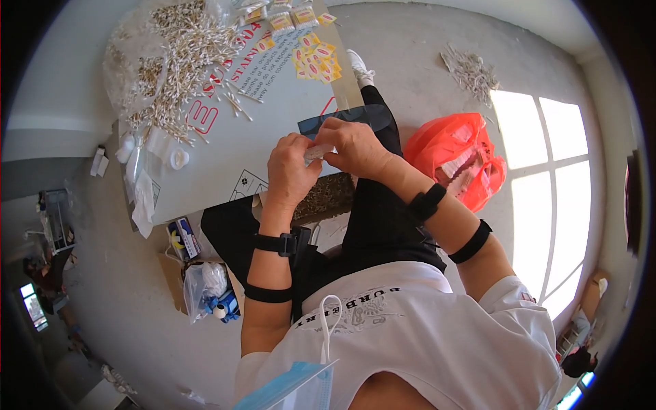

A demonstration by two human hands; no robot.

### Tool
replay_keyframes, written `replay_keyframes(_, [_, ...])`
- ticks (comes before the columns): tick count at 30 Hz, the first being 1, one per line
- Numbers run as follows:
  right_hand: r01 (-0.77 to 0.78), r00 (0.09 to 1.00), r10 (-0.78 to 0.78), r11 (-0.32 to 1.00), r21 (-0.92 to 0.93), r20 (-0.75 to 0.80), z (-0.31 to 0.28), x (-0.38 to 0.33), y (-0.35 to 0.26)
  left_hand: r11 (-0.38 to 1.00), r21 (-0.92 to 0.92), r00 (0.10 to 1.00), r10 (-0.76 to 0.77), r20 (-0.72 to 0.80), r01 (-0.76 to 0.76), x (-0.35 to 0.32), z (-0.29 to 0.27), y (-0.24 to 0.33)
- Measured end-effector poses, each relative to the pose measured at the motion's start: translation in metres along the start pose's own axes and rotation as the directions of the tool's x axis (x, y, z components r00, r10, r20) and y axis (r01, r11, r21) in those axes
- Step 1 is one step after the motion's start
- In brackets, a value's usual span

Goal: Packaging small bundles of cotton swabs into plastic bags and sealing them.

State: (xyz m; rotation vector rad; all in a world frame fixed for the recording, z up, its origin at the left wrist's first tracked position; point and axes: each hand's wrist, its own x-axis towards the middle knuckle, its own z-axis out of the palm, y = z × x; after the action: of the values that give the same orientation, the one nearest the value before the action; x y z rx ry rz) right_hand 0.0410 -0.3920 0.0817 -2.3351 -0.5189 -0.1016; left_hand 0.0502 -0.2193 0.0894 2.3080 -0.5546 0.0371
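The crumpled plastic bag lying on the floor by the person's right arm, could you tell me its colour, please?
The crumpled plastic bag is bright orange-red, seen best in the head view.

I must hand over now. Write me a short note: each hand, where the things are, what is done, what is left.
Left hand and right hand together pinch one small clear packet over the grey board's near edge.
Loose cotton swabs lie heaped at the board's far left.
Done: small yellow packets lie at the far edge.
Left: most swabs are unpacked.
An orange bag lies on the floor, right.
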Motion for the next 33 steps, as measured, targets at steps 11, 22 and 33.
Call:
replay_keyframes(11, [-0.055, 0.997, 0.053, 0.997, 0.045, 0.058, -0.004, 0.004, 0.001, 0.991, 0.093, 0.995, 0.102, -0.015, -0.101, 0.001, 0.000, -0.009])
replay_keyframes(22, [-0.372, 0.928, 0.354, 0.872, 0.318, 0.114, 0.004, 0.009, 0.006, 0.836, -0.379, 0.918, -0.354, 0.178, 0.396, 0.012, 0.009, -0.016])
replay_keyframes(33, [-0.310, 0.950, 0.300, 0.861, 0.403, 0.090, -0.002, -0.002, 0.010, 0.959, -0.256, 0.992, -0.120, 0.032, 0.124, 0.001, 0.000, -0.009])
